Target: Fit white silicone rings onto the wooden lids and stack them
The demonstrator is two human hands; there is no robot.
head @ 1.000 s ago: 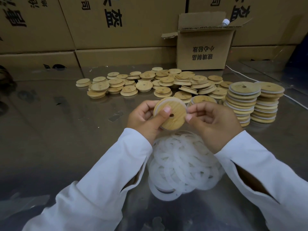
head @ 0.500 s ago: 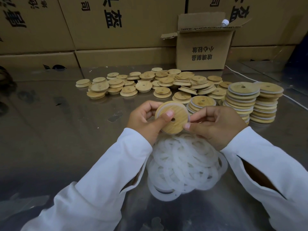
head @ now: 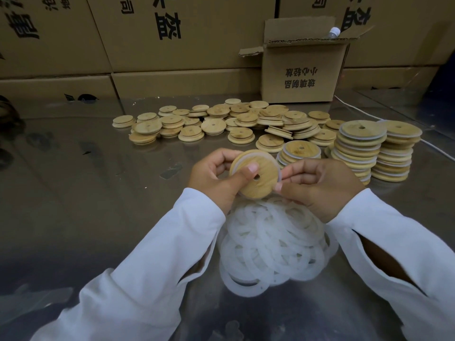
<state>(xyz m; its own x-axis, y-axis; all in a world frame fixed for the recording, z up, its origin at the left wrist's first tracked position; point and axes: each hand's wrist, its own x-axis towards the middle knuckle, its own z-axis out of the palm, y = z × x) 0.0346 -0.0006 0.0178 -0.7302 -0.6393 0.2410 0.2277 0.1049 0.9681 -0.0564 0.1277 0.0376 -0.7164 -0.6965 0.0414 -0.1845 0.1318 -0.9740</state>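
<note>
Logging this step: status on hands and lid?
Left hand and right hand grip one lid, white ring at its rim. Ring pile beneath, stacks to the right. Nothing blocking.

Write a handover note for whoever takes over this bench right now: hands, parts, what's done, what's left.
Left hand grips the wooden lid, thumb on its face. Right hand pinches the white silicone ring at the lid's right edge; whether it is fully seated I cannot tell.
Loose rings lie piled on the steel table under the hands; bare lids are heaped farther back.
Done: two tall stacks of ringed lids at right, plus a short stack beside them.
Left: finish this lid, stack it, then ring the heap.
</note>
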